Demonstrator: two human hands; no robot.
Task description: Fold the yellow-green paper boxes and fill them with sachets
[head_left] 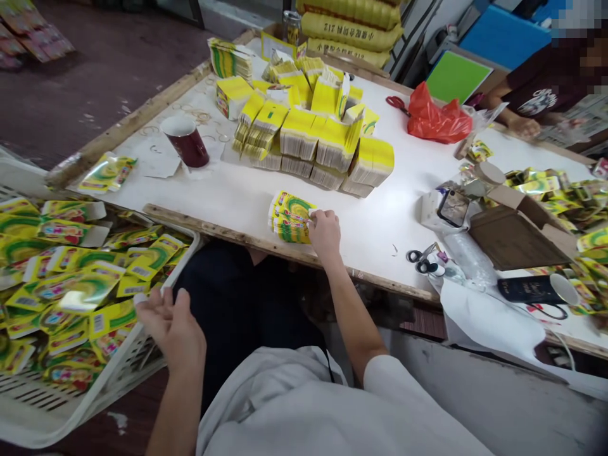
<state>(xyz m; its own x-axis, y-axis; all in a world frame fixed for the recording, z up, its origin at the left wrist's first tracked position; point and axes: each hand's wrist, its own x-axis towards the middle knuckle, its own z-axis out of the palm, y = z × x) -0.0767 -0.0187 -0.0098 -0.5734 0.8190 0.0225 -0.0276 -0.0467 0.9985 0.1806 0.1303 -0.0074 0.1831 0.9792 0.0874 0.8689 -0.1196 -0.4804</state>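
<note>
My right hand is at the table's front edge. Its fingers are closed on the right end of a small fanned stack of flat yellow-and-green cartons. My left hand is raised beside the white plastic basket, palm up, fingers apart, with nothing in it. Many yellow-and-green cartons lie loose in that basket, some with white end flaps sticking out. Beyond my right hand, bundled stacks of flat yellow cartons stand in rows on the white table.
A maroon cup stands at the left, near a few cartons. To the right are scissors, a phone, a cardboard box, a dark cup and a red bag. Another person's hand rests at the far right.
</note>
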